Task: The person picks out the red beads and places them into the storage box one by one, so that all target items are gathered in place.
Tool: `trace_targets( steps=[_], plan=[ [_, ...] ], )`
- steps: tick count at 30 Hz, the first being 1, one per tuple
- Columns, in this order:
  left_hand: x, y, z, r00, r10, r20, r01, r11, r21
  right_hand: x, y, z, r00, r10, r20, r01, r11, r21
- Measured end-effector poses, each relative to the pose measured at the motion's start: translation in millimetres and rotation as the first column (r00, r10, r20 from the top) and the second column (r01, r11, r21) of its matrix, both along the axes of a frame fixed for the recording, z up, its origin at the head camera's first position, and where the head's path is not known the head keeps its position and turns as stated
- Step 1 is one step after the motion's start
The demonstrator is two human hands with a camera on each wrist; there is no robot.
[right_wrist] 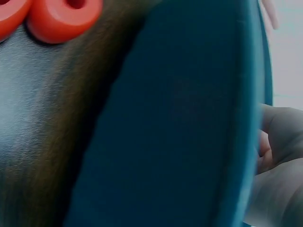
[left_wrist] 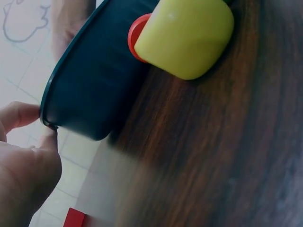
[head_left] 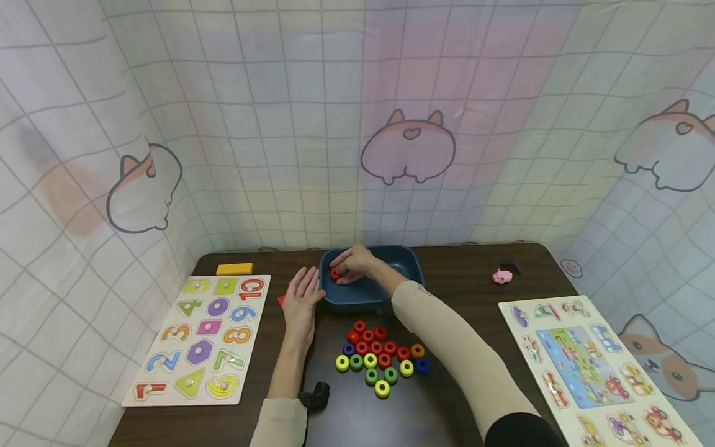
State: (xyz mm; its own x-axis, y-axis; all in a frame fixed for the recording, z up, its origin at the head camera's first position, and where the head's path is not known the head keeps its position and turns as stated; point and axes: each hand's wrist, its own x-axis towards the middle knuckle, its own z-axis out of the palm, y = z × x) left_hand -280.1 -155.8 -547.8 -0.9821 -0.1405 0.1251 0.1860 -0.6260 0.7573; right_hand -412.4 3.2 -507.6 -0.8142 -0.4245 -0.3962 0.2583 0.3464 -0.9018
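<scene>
My right hand (head_left: 357, 262) reaches into the dark blue tray (head_left: 365, 303), with thumb and index finger around a red ring (head_left: 334, 274) in its left end. In the right wrist view that hand (right_wrist: 284, 161) is partly hidden behind the tray's rim (right_wrist: 246, 142). Palm turned up, my left hand (head_left: 301, 304) lies along the tray's left side, its fingers straight. The left wrist view shows digits of this hand (left_wrist: 23, 165) touching the tray's rim (left_wrist: 49, 90). Several red, blue, green, yellow and orange rings (head_left: 377, 347) lie loose on the table before the tray.
A number puzzle board (head_left: 190, 372) lies at the left, with a yellow block (head_left: 234, 269) behind it. At the right are a picture puzzle board (head_left: 583, 372) and a pink pig figure (head_left: 501, 276). A red piece (head_left: 281, 301) is beside my left hand. A patterned curtain (head_left: 313, 155) rises behind.
</scene>
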Motion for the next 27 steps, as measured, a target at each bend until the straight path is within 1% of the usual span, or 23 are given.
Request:
trace_targets(
  steps=[3, 5, 7, 10, 12, 15, 17, 20, 23, 27],
  plan=[
    [-0.5, 3, 0.2, 1.0, -0.01, -0.012, 0.01, 1.0, 0.009, 2.6, 4, -1.0, 1.0, -0.02, -0.003, 0.02, 1.0, -0.014],
    [-0.5, 5, 0.9, 1.0, -0.01, -0.016, 0.011, 1.0, 0.019, 4.0, 9, 0.6, 0.999, -0.023, -0.029, 0.022, 1.0, -0.014],
    [-0.6, 6, 1.8, 1.0, -0.006, -0.018, 0.007, 1.0, 0.026, 6.8, 15, 6.7, 0.999, -0.007, -0.051, 0.006, 1.0, -0.016],
    [-1.4, 8, 3.0, 1.0, 0.0, -0.019, 0.001, 1.0, 0.028, 13.6, 24, 20.1, 0.995, 0.038, -0.097, -0.039, 0.999, -0.018],
    [-2.2, 8, 3.1, 1.0, 0.001, -0.023, 0.0, 1.0, 0.026, 21.0, 32, 30.2, 0.99, 0.071, -0.119, -0.075, 0.997, -0.03],
    [-4.1, 9, 1.9, 1.0, 0.004, -0.021, -0.003, 0.999, 0.032, 35.7, 43, 43.1, 0.982, 0.12, -0.149, -0.128, 0.991, -0.049],
    [-5.3, 9, 0.2, 1.0, 0.01, -0.018, -0.009, 0.999, 0.044, 48.8, 51, 51.0, 0.976, 0.15, -0.156, -0.161, 0.985, -0.056],
    [-6.9, 8, -2.8, 1.0, 0.02, -0.015, -0.019, 0.998, 0.057, 69.6, 64, 57.9, 0.966, 0.201, -0.162, -0.212, 0.976, -0.054],
    [-6.9, 8, -5.8, 1.0, 0.024, -0.015, -0.023, 0.998, 0.052, 88.5, 77, 58.0, 0.956, 0.261, -0.134, -0.268, 0.962, -0.043],
    [-5.0, 7, -9.4, 1.0, 0.025, -0.013, -0.025, 0.999, 0.047, 109.6, 95, 48.1, 0.94, 0.332, -0.077, -0.334, 0.942, -0.014]
  ],
)
